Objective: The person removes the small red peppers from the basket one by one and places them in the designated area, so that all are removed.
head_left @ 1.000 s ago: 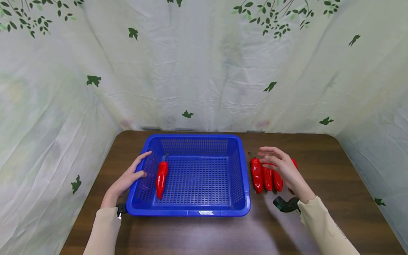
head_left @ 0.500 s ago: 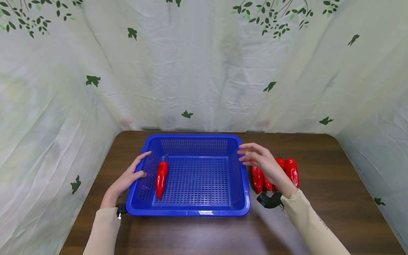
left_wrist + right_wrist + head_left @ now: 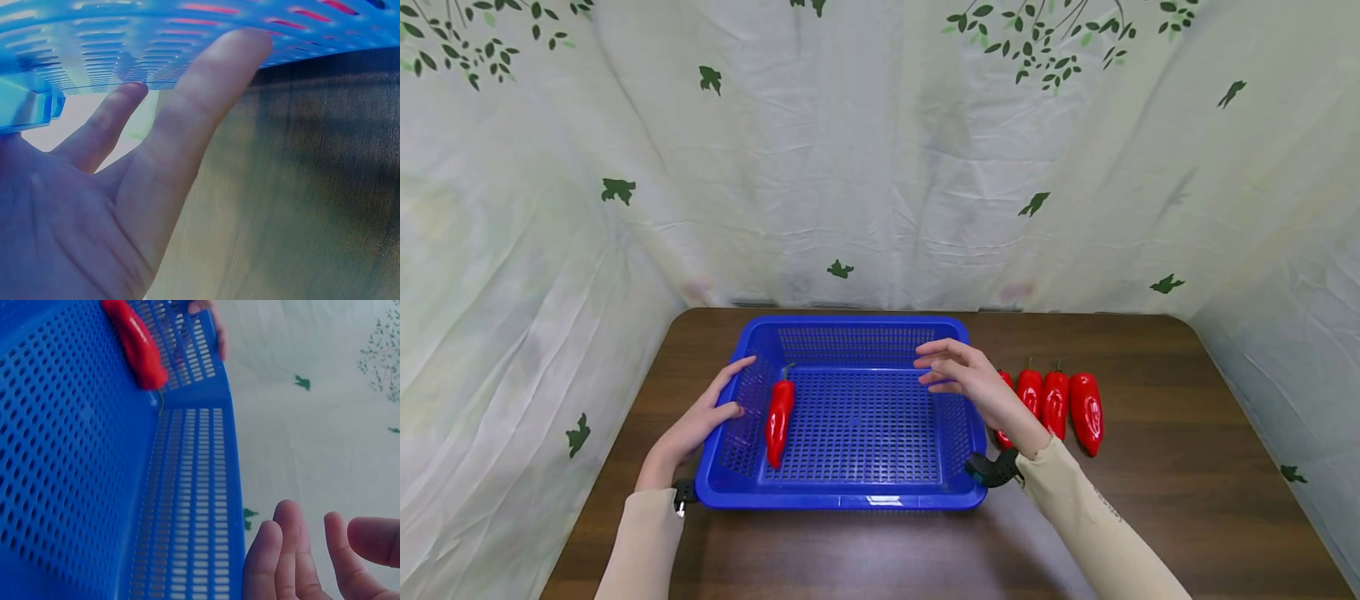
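A blue plastic basket [image 3: 857,425] stands on the table, and one red chili pepper [image 3: 780,423] lies along the left side of its floor. My left hand [image 3: 696,425] grips the basket's left rim; in the left wrist view, a finger lies against the slotted outer wall. Over the basket's right side hovers my right hand [image 3: 973,379], its fingers loosely bent and nothing between them. Several more red chili peppers [image 3: 1086,414] lie side by side on the table to the right; my right hand and wrist partly cover the nearest ones.
The brown wooden table [image 3: 1195,467] reaches back to a pale curtain [image 3: 880,167] printed with green leaves. A black wrist camera [image 3: 992,469] on my right wrist overlaps the basket's front right corner in the head view.
My right hand has moved left, from above the row of chili peppers to over the basket's right side, holding nothing. The left hand and the basket have stayed in place.
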Motion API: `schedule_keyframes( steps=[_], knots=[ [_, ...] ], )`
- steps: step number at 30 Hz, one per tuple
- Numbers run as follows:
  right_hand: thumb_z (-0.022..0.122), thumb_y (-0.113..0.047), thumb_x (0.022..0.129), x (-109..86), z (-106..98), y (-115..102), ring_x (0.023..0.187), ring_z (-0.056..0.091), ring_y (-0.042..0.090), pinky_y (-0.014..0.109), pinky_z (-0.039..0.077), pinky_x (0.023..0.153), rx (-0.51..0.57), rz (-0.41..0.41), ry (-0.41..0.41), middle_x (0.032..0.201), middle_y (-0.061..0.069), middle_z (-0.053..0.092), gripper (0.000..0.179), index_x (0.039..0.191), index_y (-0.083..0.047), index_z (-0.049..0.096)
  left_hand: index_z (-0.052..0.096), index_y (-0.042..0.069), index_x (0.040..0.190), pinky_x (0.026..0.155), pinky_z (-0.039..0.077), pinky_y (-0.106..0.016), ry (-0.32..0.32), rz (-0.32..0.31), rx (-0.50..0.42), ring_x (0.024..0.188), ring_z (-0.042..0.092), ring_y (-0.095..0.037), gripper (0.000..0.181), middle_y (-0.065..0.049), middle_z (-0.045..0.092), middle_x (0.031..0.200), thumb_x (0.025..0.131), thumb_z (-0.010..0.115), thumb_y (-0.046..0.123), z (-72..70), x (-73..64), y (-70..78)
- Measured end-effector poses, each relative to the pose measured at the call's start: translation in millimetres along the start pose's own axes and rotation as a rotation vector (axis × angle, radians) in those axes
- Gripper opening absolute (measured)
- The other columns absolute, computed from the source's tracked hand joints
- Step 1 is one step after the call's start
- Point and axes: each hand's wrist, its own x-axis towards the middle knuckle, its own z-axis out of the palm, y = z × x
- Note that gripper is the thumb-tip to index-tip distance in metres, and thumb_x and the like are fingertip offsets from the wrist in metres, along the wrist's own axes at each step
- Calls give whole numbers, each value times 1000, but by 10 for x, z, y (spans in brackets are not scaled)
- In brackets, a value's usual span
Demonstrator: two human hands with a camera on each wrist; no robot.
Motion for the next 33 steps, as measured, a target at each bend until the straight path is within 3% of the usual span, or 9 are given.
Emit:
schedule_keyframes(
  steps=[7,13,19,33],
  knots=[
    [44,-9,100,116,177,33,101,61,34,52,46,91,7,7,-30,120,18,60,32,128,6,50,15,27,153,83,49,-56,3,-5,9,127,28,-54,69,-22,3,154,94,43,3,4,6,2],
    [43,-9,100,188,306,59,102,61,35,45,49,88,11,13,-37,117,17,61,32,127,6,51,16,28,152,83,49,-55,9,-13,9,126,28,-54,69,-22,4,154,94,43,3,4,5,6],
    [45,-7,97,257,430,116,101,60,37,51,47,90,25,27,-47,118,23,59,30,124,4,54,16,27,153,83,49,-55,9,-7,16,127,28,-53,69,-21,3,154,94,43,3,2,1,-1],
    [48,-11,99,412,676,218,104,58,42,48,48,88,1,78,-49,112,15,63,29,125,1,55,15,27,153,84,48,-56,5,0,11,128,27,-54,69,-22,4,154,94,43,3,4,-3,6]
  ],
)
